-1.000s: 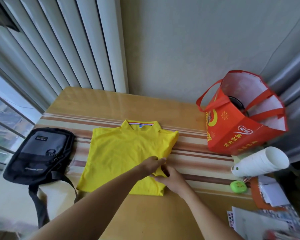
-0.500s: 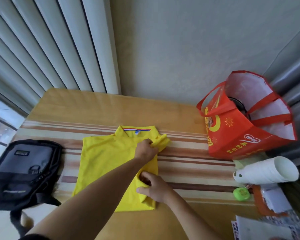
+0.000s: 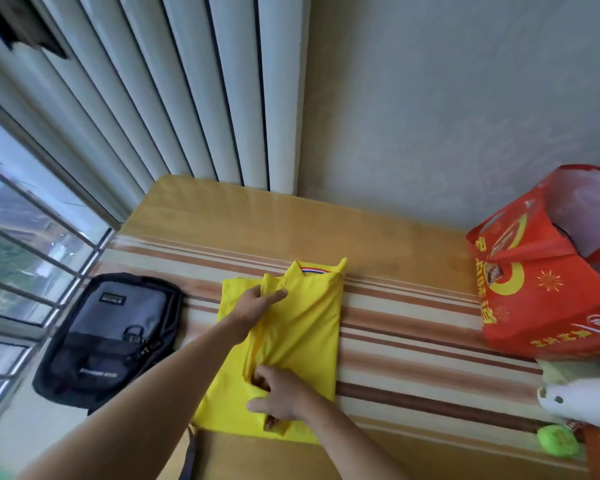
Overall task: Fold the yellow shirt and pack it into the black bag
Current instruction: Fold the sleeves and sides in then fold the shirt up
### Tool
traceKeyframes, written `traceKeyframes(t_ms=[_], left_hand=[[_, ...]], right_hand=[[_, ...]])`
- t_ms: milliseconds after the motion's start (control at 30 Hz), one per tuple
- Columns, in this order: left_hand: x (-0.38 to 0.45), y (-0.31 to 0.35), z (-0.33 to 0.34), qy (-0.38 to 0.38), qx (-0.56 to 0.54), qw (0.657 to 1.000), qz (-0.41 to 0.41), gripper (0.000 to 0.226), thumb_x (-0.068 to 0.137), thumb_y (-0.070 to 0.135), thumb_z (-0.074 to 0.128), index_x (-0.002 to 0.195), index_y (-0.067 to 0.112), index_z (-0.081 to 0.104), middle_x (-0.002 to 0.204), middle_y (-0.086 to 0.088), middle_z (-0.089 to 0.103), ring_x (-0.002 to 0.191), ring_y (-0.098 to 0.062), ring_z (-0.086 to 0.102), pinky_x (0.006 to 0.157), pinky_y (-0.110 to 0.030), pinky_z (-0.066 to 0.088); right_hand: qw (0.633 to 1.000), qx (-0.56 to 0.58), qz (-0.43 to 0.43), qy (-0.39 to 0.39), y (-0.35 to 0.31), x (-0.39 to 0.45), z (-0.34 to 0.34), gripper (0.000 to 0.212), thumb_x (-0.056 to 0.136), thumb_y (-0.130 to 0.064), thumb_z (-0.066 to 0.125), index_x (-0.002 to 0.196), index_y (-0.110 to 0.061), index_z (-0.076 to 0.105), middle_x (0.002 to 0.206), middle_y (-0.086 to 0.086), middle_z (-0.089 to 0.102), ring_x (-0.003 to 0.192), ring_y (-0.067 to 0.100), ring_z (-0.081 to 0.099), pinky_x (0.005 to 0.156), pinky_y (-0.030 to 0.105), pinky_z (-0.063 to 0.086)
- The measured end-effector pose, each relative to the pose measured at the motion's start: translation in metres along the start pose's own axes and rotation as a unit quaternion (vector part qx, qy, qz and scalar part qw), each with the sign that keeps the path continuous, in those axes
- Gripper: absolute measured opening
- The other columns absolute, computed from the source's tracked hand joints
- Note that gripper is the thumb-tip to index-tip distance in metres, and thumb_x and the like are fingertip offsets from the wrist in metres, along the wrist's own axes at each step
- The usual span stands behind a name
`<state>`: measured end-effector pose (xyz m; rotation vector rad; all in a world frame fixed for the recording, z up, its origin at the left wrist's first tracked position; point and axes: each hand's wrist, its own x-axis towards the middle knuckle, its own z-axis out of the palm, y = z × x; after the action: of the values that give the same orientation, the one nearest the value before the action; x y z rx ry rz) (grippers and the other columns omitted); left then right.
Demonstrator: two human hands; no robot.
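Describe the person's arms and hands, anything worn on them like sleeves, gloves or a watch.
Both forearms are bare as far as the frame shows, with no sleeves in view. The left hand and right hand wear no gloves, and no watch, ring or bracelet is visible.

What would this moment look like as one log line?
step: folding | hands: gripping yellow cotton shirt | black fabric bag: unpacked

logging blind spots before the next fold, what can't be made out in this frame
- Head view: the yellow shirt under both hands; left hand and right hand cover the fold edge.
- Black bag: logo text too small and blurred to read; whether the zip is open cannot be told.
- Red bag: cut off by the right edge, contents mostly hidden by its wall.
- White roll: cut off at right.
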<state>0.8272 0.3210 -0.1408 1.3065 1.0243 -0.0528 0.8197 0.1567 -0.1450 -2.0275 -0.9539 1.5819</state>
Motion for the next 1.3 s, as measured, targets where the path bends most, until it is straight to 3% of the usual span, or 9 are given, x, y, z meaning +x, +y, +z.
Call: traceKeyframes(t_ms=[133,233,367,567,767,900,1033,1200,1300], left_hand=[[0.009,-0.016,0.003,0.009,0.012,1.0,0.012,0.047,0.066,0.031,0.09,0.104,0.013,0.07,0.099,-0.006,0.074,0.093,-0.023,0.069,0.083,-0.041,0.058],[0.008,-0.01,0.02,-0.004,-0.031,0.999,-0.01,0.041,0.073,0.025,0.085,0.109,0.011,0.069,0.103,-0.008,0.074,0.094,-0.025,0.07,0.083,-0.042,0.058],[-0.001,0.011,0.065,-0.086,-0.072,0.994,-0.004,0.032,0.078,0.015,0.081,0.107,0.006,0.07,0.102,-0.012,0.075,0.092,-0.027,0.072,0.079,-0.038,0.06],[-0.003,0.026,0.149,-0.125,-0.074,0.989,-0.018,0.028,0.079,0.012,0.08,0.104,0.005,0.068,0.096,-0.011,0.073,0.086,-0.026,0.071,0.074,-0.037,0.059],[0.002,0.032,0.193,-0.109,-0.039,0.993,-0.009,0.027,0.083,0.01,0.076,0.104,0.014,0.06,0.097,-0.008,0.066,0.082,-0.021,0.064,0.071,-0.034,0.054],[0.008,0.029,0.189,-0.07,-0.006,0.997,-0.009,0.028,0.085,0.015,0.075,0.106,0.014,0.057,0.097,-0.006,0.064,0.089,-0.024,0.062,0.079,-0.037,0.051],[0.01,0.024,0.173,-0.069,0.022,0.997,-0.01,0.034,0.085,0.015,0.075,0.115,0.006,0.062,0.115,-0.016,0.067,0.103,-0.029,0.065,0.085,-0.039,0.054],[0.011,0.021,0.161,-0.059,0.079,0.995,0.0,0.054,0.079,0.027,0.081,0.123,0.006,0.056,0.115,-0.006,0.061,0.099,-0.02,0.058,0.077,-0.032,0.048],[0.015,0.019,0.159,-0.022,0.098,0.995,0.003,0.079,0.075,0.032,0.084,0.141,0.011,0.047,0.134,-0.008,0.057,0.117,-0.027,0.056,0.095,-0.04,0.051]], right_hand=[[0.999,0.003,0.039,0.0,0.005,0.004,0.001,0.029,0.086,-0.024,0.058,0.112,-0.014,0.052,0.111,-0.001,0.055,0.061,0.021,0.069,0.05,0.025,0.052],[0.998,0.042,0.051,-0.017,0.018,-0.002,-0.009,0.044,0.082,-0.027,0.058,0.124,-0.013,0.054,0.116,-0.001,0.058,0.077,0.025,0.069,0.063,0.034,0.059],[0.983,0.152,0.076,-0.062,0.042,-0.027,-0.038,0.06,0.078,-0.028,0.069,0.135,-0.018,0.054,0.119,0.0,0.061,0.096,0.021,0.065,0.064,0.026,0.058],[0.972,0.201,0.124,-0.009,0.088,-0.106,-0.096,0.054,0.073,-0.025,0.067,0.125,-0.014,0.055,0.099,0.002,0.059,0.079,0.014,0.061,0.052,0.022,0.051],[0.978,-0.041,0.16,0.124,0.104,-0.141,-0.082,0.042,0.08,-0.035,0.056,0.117,-0.016,0.053,0.107,0.007,0.065,0.092,0.029,0.067,0.066,0.035,0.049],[0.896,-0.222,0.188,0.335,0.085,-0.109,-0.021,0.049,0.082,-0.024,0.065,0.127,-0.011,0.052,0.095,0.011,0.07,0.083,0.034,0.071,0.064,0.04,0.054],[0.865,-0.288,0.154,0.381,0.079,-0.079,0.009,0.064,0.038,-0.016,0.092,0.099,-0.01,0.075,0.051,0.003,0.057,0.033,0.02,0.056,0.029,0.028,0.04],[0.841,-0.312,0.131,0.423,0.092,-0.078,0.022,0.064,0.044,-0.008,0.089,0.106,-0.006,0.072,0.053,0.002,0.056,0.032,0.021,0.052,0.028,0.027,0.037],[0.835,-0.337,0.063,0.43,0.101,-0.087,0.032,0.064,0.052,-0.01,0.086,0.111,-0.009,0.06,0.059,0.001,0.057,0.036,0.019,0.054,0.032,0.027,0.04]])
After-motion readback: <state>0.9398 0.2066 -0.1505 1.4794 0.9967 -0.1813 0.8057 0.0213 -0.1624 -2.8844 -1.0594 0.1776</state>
